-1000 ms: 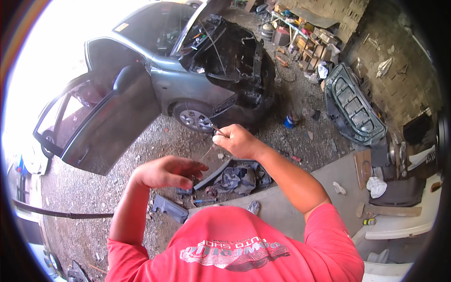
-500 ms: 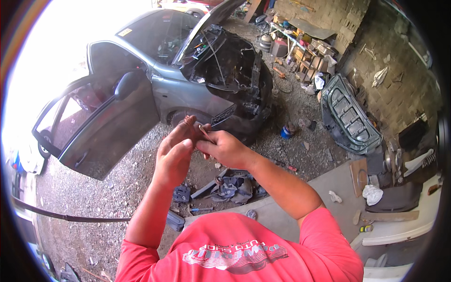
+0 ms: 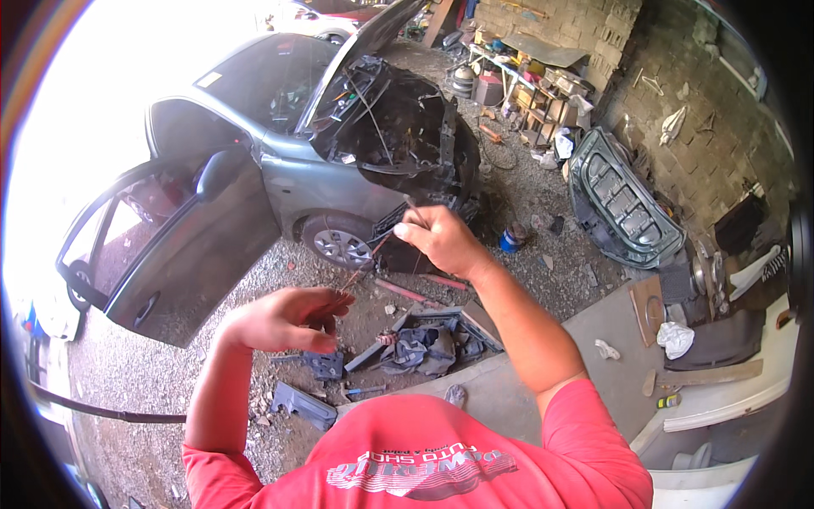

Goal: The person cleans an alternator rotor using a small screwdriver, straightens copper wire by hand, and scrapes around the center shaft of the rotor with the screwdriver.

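Observation:
My left hand (image 3: 284,321) is at the lower left of the middle, its fingers curled and its thumb held below them. Thin copper-coloured strands, like wire (image 3: 359,271), run from its fingertips up toward my right hand (image 3: 443,243). That hand is raised higher and farther out, closed around a slim brownish rod (image 3: 415,209) whose tip sticks up past the fingers. What kind of tool the rod is, I cannot make out. Beyond both hands stands a grey-blue car (image 3: 318,182) with its front stripped, hood up and a door open.
The open car door (image 3: 199,246) reaches out at the left. Near my feet lie dark car parts (image 3: 420,348) and a grey plastic piece (image 3: 303,407). A blue can (image 3: 512,238) stands on the gravel. To the right, a trunk lid (image 3: 627,204) leans by the block wall.
My hands have moved apart: the left came down and toward me, the right went outward to the right. The thin strands now span the gap between them. The view has shifted slightly.

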`<action>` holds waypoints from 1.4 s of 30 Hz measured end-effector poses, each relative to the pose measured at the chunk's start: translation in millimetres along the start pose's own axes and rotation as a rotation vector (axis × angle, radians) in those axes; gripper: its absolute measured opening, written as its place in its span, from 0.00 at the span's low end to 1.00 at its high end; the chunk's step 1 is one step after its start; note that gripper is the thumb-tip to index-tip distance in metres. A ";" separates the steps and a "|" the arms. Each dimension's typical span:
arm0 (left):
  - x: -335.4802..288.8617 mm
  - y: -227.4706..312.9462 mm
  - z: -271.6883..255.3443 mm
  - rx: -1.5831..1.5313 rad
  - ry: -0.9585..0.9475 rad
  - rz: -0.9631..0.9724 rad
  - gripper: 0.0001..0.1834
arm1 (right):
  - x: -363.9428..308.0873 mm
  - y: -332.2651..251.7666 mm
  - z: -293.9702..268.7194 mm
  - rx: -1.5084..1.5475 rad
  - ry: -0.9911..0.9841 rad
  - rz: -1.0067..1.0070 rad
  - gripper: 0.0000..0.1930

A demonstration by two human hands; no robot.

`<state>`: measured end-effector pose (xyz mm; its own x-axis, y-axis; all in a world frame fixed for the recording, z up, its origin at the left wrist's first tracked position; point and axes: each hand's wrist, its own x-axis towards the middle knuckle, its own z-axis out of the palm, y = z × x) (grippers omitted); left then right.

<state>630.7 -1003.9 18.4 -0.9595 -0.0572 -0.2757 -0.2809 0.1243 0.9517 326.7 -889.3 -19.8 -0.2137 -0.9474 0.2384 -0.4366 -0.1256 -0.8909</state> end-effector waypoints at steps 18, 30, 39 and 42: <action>12.7 -2.1 -2.1 -0.802 0.405 0.799 0.44 | -68.9 94.5 71.8 0.184 -0.329 0.296 0.20; -49.2 -7.7 -60.9 -0.820 0.637 0.858 0.37 | -44.1 46.8 57.4 0.466 -0.407 0.264 0.20; -40.9 -19.6 -61.8 -0.929 0.810 0.812 0.28 | -23.8 26.5 20.8 0.390 -0.248 0.152 0.19; -33.4 -9.4 -50.7 -0.843 0.659 0.809 0.37 | -17.9 29.7 4.6 -0.051 -0.435 0.102 0.18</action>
<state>666.4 -1053.4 25.5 -0.5932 -0.7510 0.2900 0.6841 -0.2804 0.6733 321.6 -877.4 -52.3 0.1250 -0.9912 -0.0442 -0.4773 -0.0210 -0.8785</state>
